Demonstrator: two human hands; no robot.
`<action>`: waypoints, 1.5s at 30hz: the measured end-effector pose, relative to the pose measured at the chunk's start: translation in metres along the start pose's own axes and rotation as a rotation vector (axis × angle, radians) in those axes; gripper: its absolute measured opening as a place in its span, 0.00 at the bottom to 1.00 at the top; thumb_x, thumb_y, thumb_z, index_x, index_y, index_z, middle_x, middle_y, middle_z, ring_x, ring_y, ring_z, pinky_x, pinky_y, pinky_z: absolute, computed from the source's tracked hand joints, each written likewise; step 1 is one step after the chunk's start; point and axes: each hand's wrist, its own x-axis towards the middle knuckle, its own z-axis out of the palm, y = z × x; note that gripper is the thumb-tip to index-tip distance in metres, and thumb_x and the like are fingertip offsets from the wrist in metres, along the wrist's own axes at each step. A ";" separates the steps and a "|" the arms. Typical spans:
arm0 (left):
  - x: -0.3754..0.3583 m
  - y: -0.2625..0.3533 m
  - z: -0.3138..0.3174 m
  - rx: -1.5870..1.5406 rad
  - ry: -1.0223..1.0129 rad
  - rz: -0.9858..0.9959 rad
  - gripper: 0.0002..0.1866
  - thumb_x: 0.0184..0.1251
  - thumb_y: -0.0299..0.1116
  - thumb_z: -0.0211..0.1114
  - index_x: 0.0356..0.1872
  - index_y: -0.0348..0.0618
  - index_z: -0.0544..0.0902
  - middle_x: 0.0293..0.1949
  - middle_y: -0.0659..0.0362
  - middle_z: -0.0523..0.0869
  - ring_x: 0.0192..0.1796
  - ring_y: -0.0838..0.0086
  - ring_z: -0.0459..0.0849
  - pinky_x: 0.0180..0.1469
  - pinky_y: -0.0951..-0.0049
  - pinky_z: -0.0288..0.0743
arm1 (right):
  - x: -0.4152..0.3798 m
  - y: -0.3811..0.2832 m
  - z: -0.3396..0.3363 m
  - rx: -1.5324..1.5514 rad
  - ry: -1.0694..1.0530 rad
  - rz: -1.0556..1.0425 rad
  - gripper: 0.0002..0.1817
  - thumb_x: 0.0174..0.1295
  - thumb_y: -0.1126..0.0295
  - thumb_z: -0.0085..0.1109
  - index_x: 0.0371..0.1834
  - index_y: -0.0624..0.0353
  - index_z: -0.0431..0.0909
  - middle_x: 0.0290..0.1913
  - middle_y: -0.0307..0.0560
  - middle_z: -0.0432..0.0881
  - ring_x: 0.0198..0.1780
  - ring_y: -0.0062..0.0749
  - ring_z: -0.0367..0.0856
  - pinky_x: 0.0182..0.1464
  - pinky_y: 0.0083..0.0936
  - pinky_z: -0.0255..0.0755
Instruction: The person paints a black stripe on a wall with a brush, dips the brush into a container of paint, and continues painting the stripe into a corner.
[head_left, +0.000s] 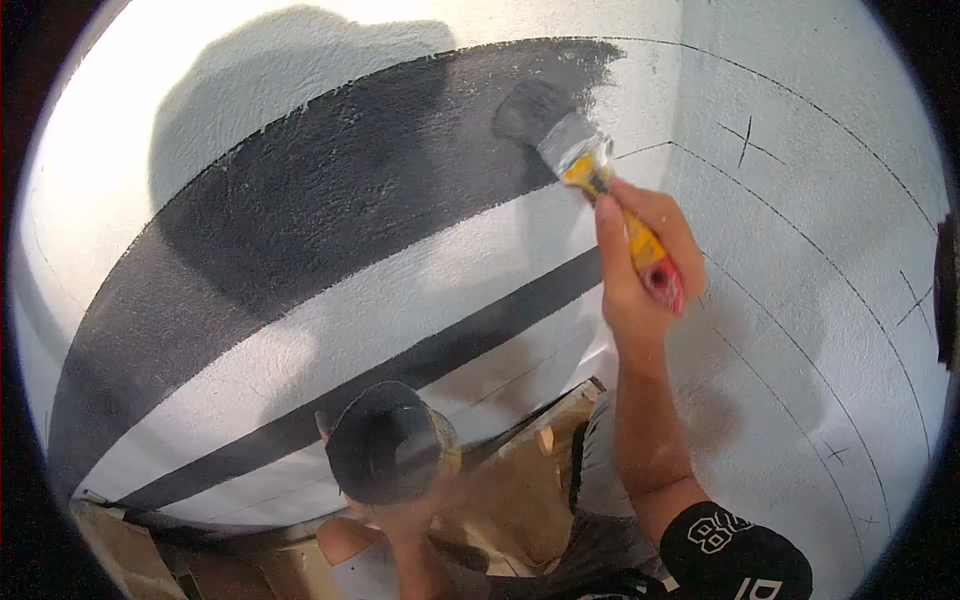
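My right hand (645, 270) grips a paintbrush (580, 150) with a yellow and red handle. Its dark bristles lie against the broad dark grey band (330, 190) on the white wall, near the band's ragged right end. Lower down, my left hand (405, 510) holds a round container (385, 445) of dark paint from below; some of its fingers are hidden behind the container. A narrower dark stripe (480, 335) runs beneath the broad band.
Thin drawn curves and cross marks (746, 142) cover the white wall (800, 250) on the right, past a corner. Below the wall is a brown floor area (510, 500). A dark object (946, 295) shows at the right edge.
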 end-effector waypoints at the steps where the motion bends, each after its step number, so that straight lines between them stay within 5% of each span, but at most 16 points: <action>1: -0.001 -0.003 0.000 0.010 0.002 0.012 0.52 0.29 0.35 0.78 0.60 0.31 0.59 0.55 0.48 0.69 0.56 0.61 0.72 0.60 0.65 0.65 | 0.001 0.007 -0.001 -0.031 0.051 0.041 0.08 0.50 0.82 0.61 0.34 0.65 0.79 0.33 0.52 0.82 0.35 0.25 0.81 0.36 0.20 0.73; 5: 0.000 -0.005 -0.007 0.166 -0.053 0.062 0.51 0.30 0.34 0.78 0.60 0.31 0.59 0.54 0.48 0.70 0.55 0.61 0.72 0.60 0.65 0.66 | 0.006 0.015 -0.012 -0.047 0.095 0.048 0.05 0.57 0.80 0.57 0.36 0.67 0.78 0.35 0.50 0.80 0.37 0.26 0.80 0.42 0.20 0.74; 8: -0.004 -0.005 -0.001 0.025 0.010 -0.054 0.56 0.26 0.43 0.80 0.62 0.34 0.59 0.56 0.51 0.71 0.58 0.64 0.70 0.60 0.66 0.64 | 0.013 0.015 -0.013 0.247 0.327 0.311 0.09 0.59 0.77 0.54 0.40 0.72 0.73 0.36 0.58 0.78 0.36 0.38 0.83 0.43 0.34 0.81; 11: -0.007 -0.007 -0.001 0.107 0.036 -0.045 0.55 0.26 0.43 0.81 0.60 0.33 0.61 0.55 0.50 0.72 0.57 0.63 0.72 0.59 0.66 0.66 | 0.021 0.013 -0.007 0.536 0.394 0.465 0.08 0.60 0.75 0.53 0.40 0.70 0.72 0.36 0.57 0.79 0.35 0.40 0.83 0.42 0.33 0.81; 17: -0.002 -0.007 0.000 0.145 0.037 0.064 0.54 0.26 0.43 0.81 0.60 0.32 0.62 0.54 0.50 0.72 0.55 0.63 0.74 0.57 0.65 0.68 | 0.012 0.016 0.014 0.635 0.366 0.401 0.09 0.60 0.75 0.55 0.38 0.72 0.72 0.36 0.58 0.78 0.33 0.39 0.83 0.40 0.31 0.81; 21: 0.004 0.001 0.004 0.030 -0.007 -0.065 0.53 0.27 0.44 0.80 0.59 0.32 0.63 0.54 0.50 0.72 0.53 0.63 0.75 0.54 0.66 0.70 | 0.008 0.004 0.016 0.494 0.256 0.320 0.09 0.60 0.75 0.55 0.37 0.72 0.71 0.36 0.58 0.78 0.35 0.38 0.83 0.40 0.30 0.81; 23: 0.000 -0.009 0.001 0.180 0.029 0.055 0.51 0.28 0.44 0.80 0.57 0.32 0.65 0.53 0.50 0.73 0.52 0.63 0.76 0.53 0.67 0.71 | 0.013 0.005 0.014 0.440 0.445 0.297 0.07 0.60 0.75 0.52 0.36 0.71 0.71 0.34 0.57 0.78 0.32 0.41 0.83 0.40 0.33 0.81; 32: 0.000 -0.011 0.002 0.136 0.023 0.100 0.53 0.29 0.44 0.80 0.59 0.32 0.61 0.54 0.49 0.71 0.53 0.62 0.74 0.55 0.67 0.69 | 0.003 0.029 0.012 0.083 0.353 0.218 0.08 0.59 0.75 0.54 0.35 0.72 0.71 0.33 0.59 0.78 0.32 0.42 0.83 0.40 0.31 0.81; 35: -0.002 -0.011 -0.003 0.138 0.029 0.058 0.52 0.30 0.43 0.80 0.59 0.31 0.61 0.54 0.48 0.72 0.53 0.62 0.75 0.55 0.67 0.69 | 0.014 0.017 0.013 0.339 0.510 0.294 0.08 0.59 0.75 0.54 0.35 0.72 0.71 0.33 0.59 0.78 0.31 0.41 0.83 0.39 0.31 0.81; 38: 0.002 -0.012 -0.004 0.056 -0.013 0.102 0.52 0.30 0.42 0.80 0.60 0.30 0.61 0.54 0.48 0.72 0.52 0.62 0.75 0.55 0.67 0.69 | 0.017 0.017 0.018 0.389 0.444 0.329 0.08 0.59 0.75 0.54 0.34 0.72 0.71 0.34 0.58 0.78 0.32 0.42 0.83 0.40 0.31 0.81; 45: 0.004 -0.002 0.000 0.127 0.012 0.062 0.52 0.30 0.42 0.79 0.59 0.30 0.61 0.52 0.49 0.74 0.51 0.63 0.76 0.54 0.67 0.71 | 0.011 0.015 0.013 0.247 0.382 0.300 0.08 0.59 0.75 0.54 0.35 0.72 0.71 0.34 0.60 0.78 0.33 0.43 0.83 0.41 0.31 0.81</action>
